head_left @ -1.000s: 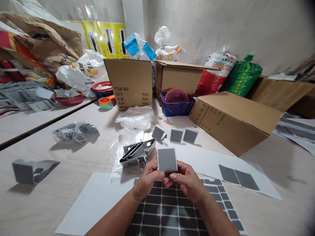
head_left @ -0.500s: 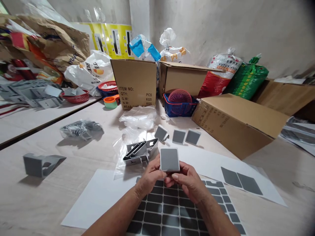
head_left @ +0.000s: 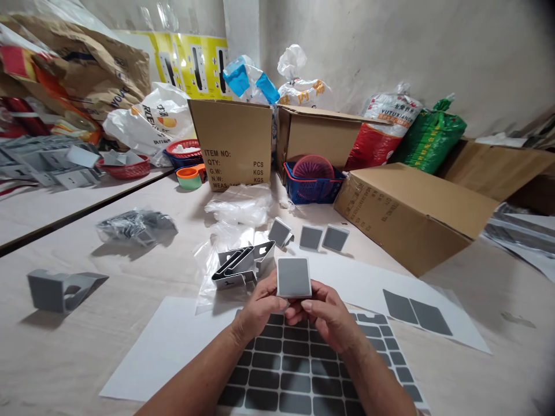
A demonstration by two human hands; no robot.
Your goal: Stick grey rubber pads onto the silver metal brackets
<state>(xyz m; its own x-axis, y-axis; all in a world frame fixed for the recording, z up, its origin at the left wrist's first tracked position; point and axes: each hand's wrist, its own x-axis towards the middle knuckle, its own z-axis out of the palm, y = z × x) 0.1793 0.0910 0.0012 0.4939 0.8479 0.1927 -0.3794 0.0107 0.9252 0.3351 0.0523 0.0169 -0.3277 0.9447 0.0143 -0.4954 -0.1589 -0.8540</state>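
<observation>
Holding almost still, the two hands keep the gray-faced piece (head_left: 293,277) upright at nearly the same pose as a moment ago; only the whole view shifts slightly, as if the head is moving. Nothing laid out around the grip looks newly moved, so I judge that the work remains at the handling of this one piece, perhaps a small adjustment or a check along its lower edge.

The left hand (head_left: 262,306) is closed on the piece's left side, its thumb by the lower left corner. The right hand (head_left: 327,312) is closed at the lower right, thumb just under the bottom edge and curled fingers below; how its fingertips meet the back is hidden. Neither hand is spread wide.

Directly beneath the grip lies the sheet of dark rectangles (head_left: 295,364). Just left of and beyond the grip stands the black-edged bracket (head_left: 236,266), near the left fingers but apart from the held piece. Farther beyond the grip are three similar gray-faced pieces (head_left: 310,237). Well to its right, two dark pads (head_left: 430,316) lie on a white sheet (head_left: 468,338).
</observation>
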